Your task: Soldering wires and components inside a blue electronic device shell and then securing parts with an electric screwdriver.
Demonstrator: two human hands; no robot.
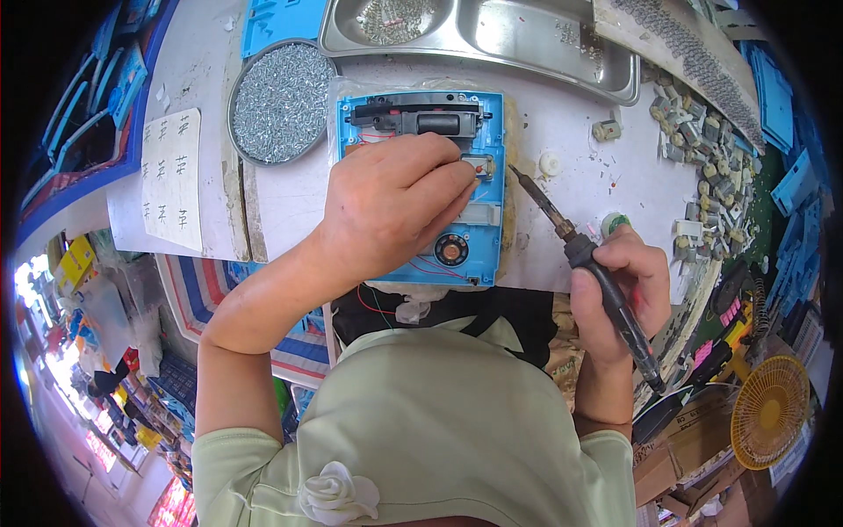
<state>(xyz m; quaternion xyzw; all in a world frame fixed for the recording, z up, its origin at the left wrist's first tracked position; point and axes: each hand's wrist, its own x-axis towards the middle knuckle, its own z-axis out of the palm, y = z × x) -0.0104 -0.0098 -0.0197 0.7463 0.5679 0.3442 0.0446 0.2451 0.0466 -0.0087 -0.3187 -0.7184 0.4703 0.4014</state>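
Observation:
A blue plastic casing [492,255] lies open-side up in front of me, with a black molded part [436,124] across its far end and a small round speaker [451,250] at its near end. My left hand [399,198] reaches over it, fingers closed and pressed down beside a small silvery part [479,166]. Whatever the fingertips pinch is hidden under the hand. My right hand [628,281] grips a soldering iron [580,252] by its black handle. The iron's tip points up and left, just right of the casing. A small green object [615,225] shows behind the right fingers.
A round tin of screws [281,104] stands at far left, beside a steel tray [544,39] holding small metal parts. Small motors [702,158] are heaped at right under a board [680,53]. A white cap [550,163] lies near the iron. A yellow fan [771,413] stands lower right.

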